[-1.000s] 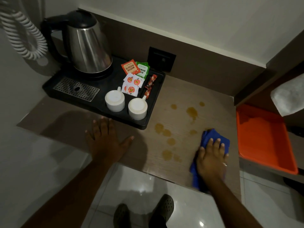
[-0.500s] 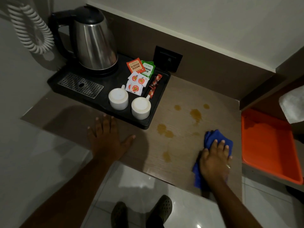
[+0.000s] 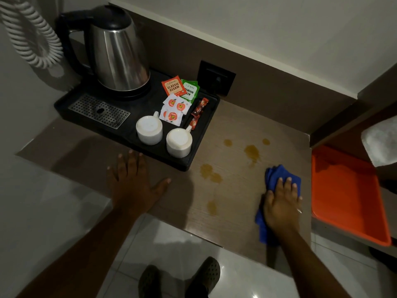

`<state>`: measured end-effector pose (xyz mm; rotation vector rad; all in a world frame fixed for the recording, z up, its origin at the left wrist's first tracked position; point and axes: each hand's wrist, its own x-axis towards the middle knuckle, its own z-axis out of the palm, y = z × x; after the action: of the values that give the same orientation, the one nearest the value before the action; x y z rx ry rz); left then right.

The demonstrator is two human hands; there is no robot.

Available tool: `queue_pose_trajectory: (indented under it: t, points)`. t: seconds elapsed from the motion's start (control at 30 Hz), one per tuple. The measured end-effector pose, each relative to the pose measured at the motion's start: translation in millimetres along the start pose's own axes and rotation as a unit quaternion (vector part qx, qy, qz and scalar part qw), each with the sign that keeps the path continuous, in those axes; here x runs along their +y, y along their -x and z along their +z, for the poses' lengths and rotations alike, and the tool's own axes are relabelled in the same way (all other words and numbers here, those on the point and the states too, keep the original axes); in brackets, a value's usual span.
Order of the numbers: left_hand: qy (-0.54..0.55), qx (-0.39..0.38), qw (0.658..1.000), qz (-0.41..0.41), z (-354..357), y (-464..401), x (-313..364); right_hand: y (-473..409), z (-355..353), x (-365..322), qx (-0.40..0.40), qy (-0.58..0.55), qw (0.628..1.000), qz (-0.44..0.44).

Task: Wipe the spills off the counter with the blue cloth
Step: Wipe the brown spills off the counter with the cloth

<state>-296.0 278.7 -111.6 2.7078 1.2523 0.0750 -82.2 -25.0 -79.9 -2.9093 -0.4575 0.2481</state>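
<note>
Item: folded blue cloth (image 3: pixel 279 175), right side of brown wood-grain surface (image 3: pixel 236 125), under flat right hand (image 3: pixel 280 203). Left hand (image 3: pixel 133 181) spread, bracing. Amber spills (image 3: pixel 251 152): fewer than a second ago; several remain.

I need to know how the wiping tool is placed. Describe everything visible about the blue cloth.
The blue cloth is a soft, bright blue fabric, bunched into folds, not spread flat. It lies on the brown wood-grain counter near its right side, close to the orange tray but apart from it. The right hand presses flat on top, covering its middle; folds show beyond the fingers and a strip trails toward the counter's front edge. It lies clear of the brownish spills to its left.
</note>
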Motion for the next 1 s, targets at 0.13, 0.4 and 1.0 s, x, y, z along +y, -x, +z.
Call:
queue_pose_trajectory:
  t: [0.13,0.4,1.0]
  points:
    - [0.001,-0.008,1.000,-0.003,0.8,-1.3,-0.6,-2.5,11.8,-44.5,-0.004,-0.011,0.999,-0.037]
    - [0.014,-0.008,1.000,-0.022,-5.4,1.4,9.1,0.5,-7.1,36.7,-0.037,0.018,0.987,-0.155]
    - [0.028,-0.013,0.998,-0.055,-10.8,0.2,25.9,-71.6,-12.1,-22.6,0.008,-0.011,0.995,0.096]
